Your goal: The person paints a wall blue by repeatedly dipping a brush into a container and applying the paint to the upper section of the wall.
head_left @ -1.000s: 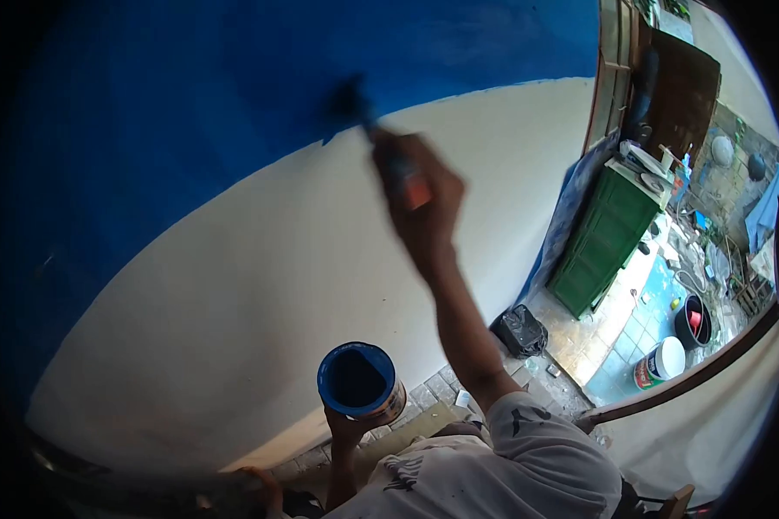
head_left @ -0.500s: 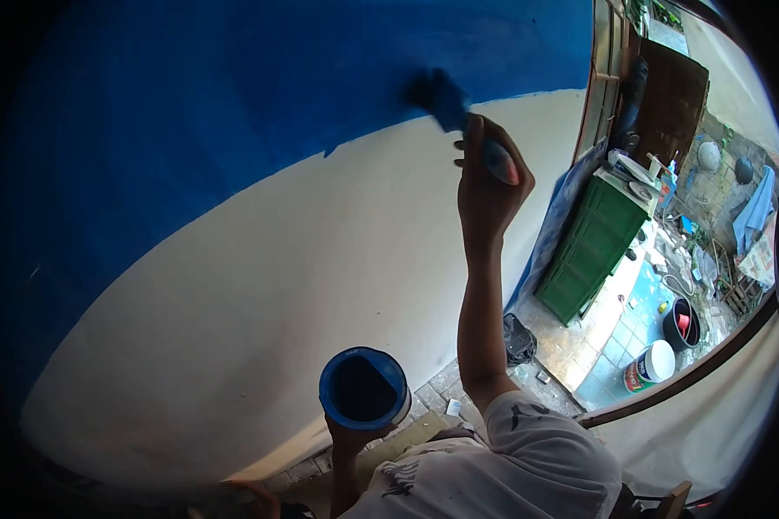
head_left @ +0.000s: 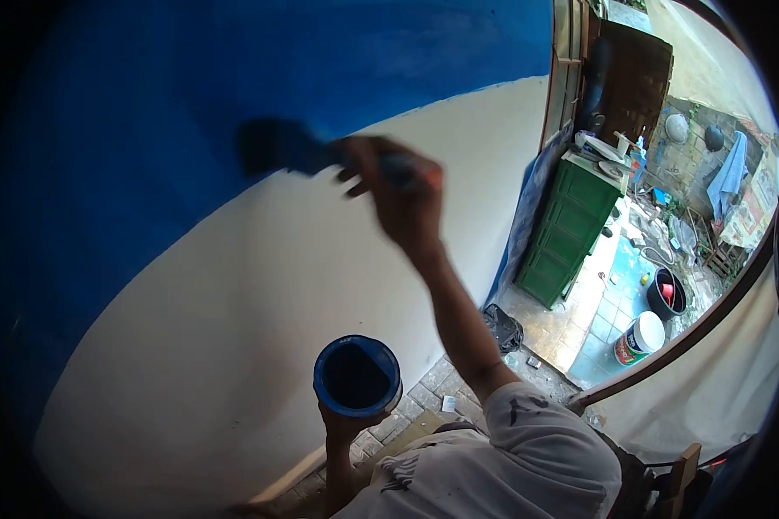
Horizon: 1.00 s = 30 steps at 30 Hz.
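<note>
A wide paintbrush [head_left: 294, 147], its bristles dark with blue paint, is held in my right hand [head_left: 407, 199], fingers wrapped round the handle. Its bristle end lies over the lower part of the blue paint, close to the curved border with the white area; motion blur hides whether it touches. Lower down, my left hand [head_left: 344, 426] grips a paint can [head_left: 394, 394] from below and the side, with blue paint round its rim and dark blue paint inside. The wall [head_left: 277, 285] is blue above and white below.
At the right stands a green cabinet [head_left: 564, 229] with items on top. Beyond it are a white paint bucket [head_left: 640, 339], a black tub [head_left: 666, 294] and scattered clutter. A black plastic bag [head_left: 504, 329] sits by the wall's foot. A wooden window frame [head_left: 564, 78] edges the wall.
My right hand has swept the paintbrush left and slightly down along the border. The can stays in my left hand, and the view has shifted a little to the right.
</note>
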Available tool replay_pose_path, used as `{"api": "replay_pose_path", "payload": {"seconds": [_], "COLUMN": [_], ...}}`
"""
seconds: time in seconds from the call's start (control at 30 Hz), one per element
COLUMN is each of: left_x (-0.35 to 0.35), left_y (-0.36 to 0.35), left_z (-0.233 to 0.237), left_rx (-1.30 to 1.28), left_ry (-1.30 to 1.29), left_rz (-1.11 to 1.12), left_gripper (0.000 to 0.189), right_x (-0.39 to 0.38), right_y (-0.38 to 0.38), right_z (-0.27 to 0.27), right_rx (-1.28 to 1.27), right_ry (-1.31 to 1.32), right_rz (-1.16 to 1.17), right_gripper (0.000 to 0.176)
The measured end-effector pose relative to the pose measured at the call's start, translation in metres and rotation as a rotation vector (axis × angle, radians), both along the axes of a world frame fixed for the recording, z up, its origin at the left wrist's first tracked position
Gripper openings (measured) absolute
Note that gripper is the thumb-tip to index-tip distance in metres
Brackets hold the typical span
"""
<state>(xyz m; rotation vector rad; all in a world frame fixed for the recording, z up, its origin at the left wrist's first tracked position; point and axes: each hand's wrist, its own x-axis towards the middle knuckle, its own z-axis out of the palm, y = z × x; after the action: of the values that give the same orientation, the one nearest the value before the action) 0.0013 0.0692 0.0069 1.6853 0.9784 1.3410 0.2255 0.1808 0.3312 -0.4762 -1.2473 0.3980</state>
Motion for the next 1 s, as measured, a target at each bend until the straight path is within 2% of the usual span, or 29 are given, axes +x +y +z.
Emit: {"api": "replay_pose_path", "payload": {"seconds": [0.03, 0.07, 0.13, 0.33, 0.4, 0.43, 0.47, 0.53, 0.57, 0.67, 0.73, 0.8, 0.83, 0.87, 0.9, 0.93, 0.97, 1.0], "left_x": [0.001, 0.001, -0.002, -0.015, -0.020, -0.022, -0.027, -0.038, -0.039, -0.037, -0.031, -0.030, -0.029, -0.027, -0.025, -0.023, -0.021, -0.016], "left_y": [0.002, 0.003, -0.001, -0.012, -0.019, -0.022, -0.023, -0.024, -0.022, -0.011, -0.009, -0.004, -0.002, -0.001, 0.001, 0.001, -0.003, -0.005], "left_z": [0.003, 0.002, -0.001, 0.000, 0.002, 0.000, -0.004, -0.017, -0.025, -0.035, -0.029, -0.028, -0.027, -0.026, -0.024, -0.022, -0.018, -0.009], "left_rx": [0.018, 0.022, 0.024, 0.074, 0.054, 0.030, 0.035, 0.055, 0.069, 0.060, 0.130, 0.103, 0.079, 0.071, 0.062, 0.053, 0.040, 0.029], "left_ry": [-0.042, -0.051, -0.123, -0.049, -0.103, -0.173, -0.171, 0.027, 0.027, -0.096, -0.032, -0.018, -0.017, -0.017, -0.030, -0.042, -0.042, -0.044], "left_rz": [-0.026, -0.017, 0.032, 0.078, 0.076, 0.086, 0.076, 0.156, 0.144, 0.130, 0.183, 0.150, 0.132, 0.132, 0.112, 0.092, 0.094, 0.094], "left_gripper": [0.114, 0.114, 0.105, 0.105, 0.106, 0.106, 0.106, 0.105, 0.105, 0.103, 0.101, 0.100, 0.099, 0.099, 0.098, 0.098, 0.098, 0.097], "right_x": [0.019, 0.034, 0.048, 0.066, 0.086, 0.107, 0.113, 0.116, 0.108, 0.057, 0.045, 0.068, 0.087, 0.108, 0.139, 0.169, 0.191, 0.213], "right_y": [0.006, 0.008, 0.008, 0.006, 0.007, 0.018, 0.022, 0.030, 0.043, 0.019, -0.003, -0.002, 0.009, 0.011, 0.030, 0.051, 0.062, 0.074], "right_z": [0.006, 0.012, 0.020, 0.023, 0.022, 0.020, 0.022, 0.026, 0.021, 0.018, 0.019, 0.023, 0.023, 0.034, 0.038, 0.043, 0.049, 0.052], "right_rx": [-0.027, -0.033, -0.026, 0.021, 0.065, 0.138, 0.143, 0.158, 0.177, 0.345, 0.426, 0.495, 0.248, 0.126, 0.222, 0.244, 0.168, 0.193], "right_ry": [0.118, 0.129, 0.148, 0.165, 0.139, -0.053, -0.049, -0.154, -0.120, -0.506, -0.572, -0.443, -0.285, -0.142, -0.168, -0.099, 0.002, -0.036], "right_rz": [0.003, -0.137, -0.256, -0.390, -0.646, -0.990, -1.000, -1.081, -0.909, -0.844, -0.682, -0.500, -0.312, -0.253, -0.410, -0.430, -0.496, -0.626], "right_gripper": [0.028, 0.028, 0.026, 0.024, 0.021, 0.018, 0.018, 0.012, 0.012, 0.021, 0.017, 0.016, 0.015, 0.017, 0.018, 0.019, 0.020, 0.018]}}
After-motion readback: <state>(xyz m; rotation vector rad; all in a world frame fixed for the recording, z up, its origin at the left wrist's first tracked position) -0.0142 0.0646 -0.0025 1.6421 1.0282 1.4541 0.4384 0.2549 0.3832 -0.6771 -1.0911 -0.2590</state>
